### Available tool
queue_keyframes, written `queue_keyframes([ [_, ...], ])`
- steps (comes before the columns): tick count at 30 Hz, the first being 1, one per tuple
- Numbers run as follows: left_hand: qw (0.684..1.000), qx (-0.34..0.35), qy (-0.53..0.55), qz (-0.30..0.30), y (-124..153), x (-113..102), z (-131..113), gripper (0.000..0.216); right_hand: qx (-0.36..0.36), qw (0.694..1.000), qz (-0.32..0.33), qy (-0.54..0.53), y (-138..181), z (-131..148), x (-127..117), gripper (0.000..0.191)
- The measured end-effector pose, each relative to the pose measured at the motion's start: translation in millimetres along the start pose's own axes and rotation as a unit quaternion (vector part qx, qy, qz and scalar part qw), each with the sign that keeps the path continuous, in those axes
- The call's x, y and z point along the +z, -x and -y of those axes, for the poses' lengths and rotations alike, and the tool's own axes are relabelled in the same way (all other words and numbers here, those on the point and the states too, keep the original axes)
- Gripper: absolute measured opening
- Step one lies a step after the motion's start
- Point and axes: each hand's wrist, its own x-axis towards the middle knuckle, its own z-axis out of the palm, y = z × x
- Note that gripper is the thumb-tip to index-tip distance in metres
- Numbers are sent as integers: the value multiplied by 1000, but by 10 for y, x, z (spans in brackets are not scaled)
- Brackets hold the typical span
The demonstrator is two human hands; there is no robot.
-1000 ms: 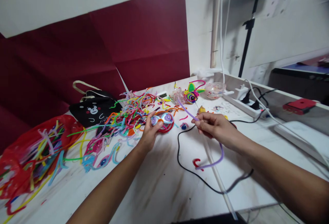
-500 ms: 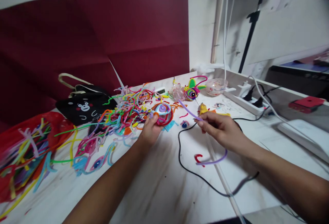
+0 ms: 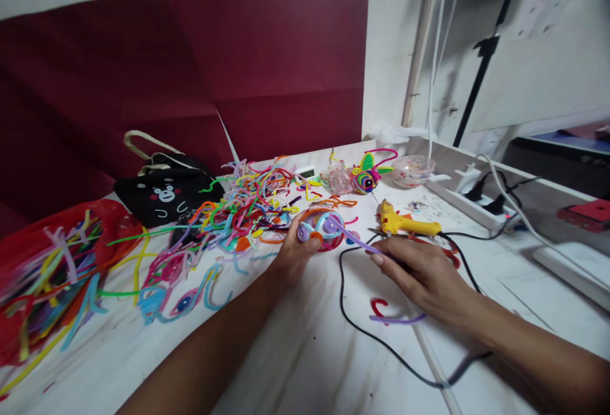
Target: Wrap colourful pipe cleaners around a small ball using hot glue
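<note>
At the white tabletop (image 3: 295, 358), seen from the head camera, we find both of the person's hands engaged with a small piece of pipe-cleaner work. The left hand (image 3: 293, 255) grips a round craft piece (image 3: 328, 223) — a ring edged in red and orange, with a pale blue band and purple discs on its near face — and we note the thumb pressed to the front while the other fingers curl behind. The right hand (image 3: 426, 272) pinches a purple pipe cleaner (image 3: 358, 241) narrowly between thumb and forefinger; the strand slants up and leftward until its tip overlaps one purple disc, though we cannot tell whether they touch. Below this hand we see a purple length again, crossing the lower end of a red curl (image 3: 374, 306). Just beyond the right hand lies a yellow glue gun (image 3: 414, 225), and a black cable (image 3: 381, 342) loops across the surface nearer to us. Left of the round craft piece spreads a tangled heap of coloured pipe cleaners (image 3: 248, 202), with a black bag (image 3: 164, 194) bearing an animal face behind it and a red plastic bag (image 3: 117, 219) of further strands at the far left. Toward the back we observe a multicoloured figure (image 3: 366, 180) with green ear-like shapes, near a clear bowl (image 3: 412, 172); a white power strip (image 3: 471, 204) stands at right.
</note>
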Motion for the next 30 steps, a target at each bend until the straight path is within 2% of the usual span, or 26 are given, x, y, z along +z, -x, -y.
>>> queue_keyframes([
  [4, 999, 5, -31, -21, 17, 9, 19, 112, -28, 999, 10, 29, 15, -30, 42, 34],
  [10, 996, 32, -83, -6, 24, -33, 65, 119, -114, 989, 3, 96, 52, -49, 139, 36],
  [16, 991, 43, -124, -4, -27, -71, 148, 132, -171, 979, 25, 109, 72, 27, 195, 41],
  [20, 988, 67, -139, -11, -23, -35, 185, 141, -209, 972, 28, 104, 84, 79, 222, 31],
  [26, 986, 50, -160, -6, 94, 80, 111, 136, -218, 973, 27, 66, 83, 110, 243, 29],
  [30, 987, 63, -149, -18, 63, 41, 102, 127, -222, 974, 18, 48, 97, 54, 237, 25],
])
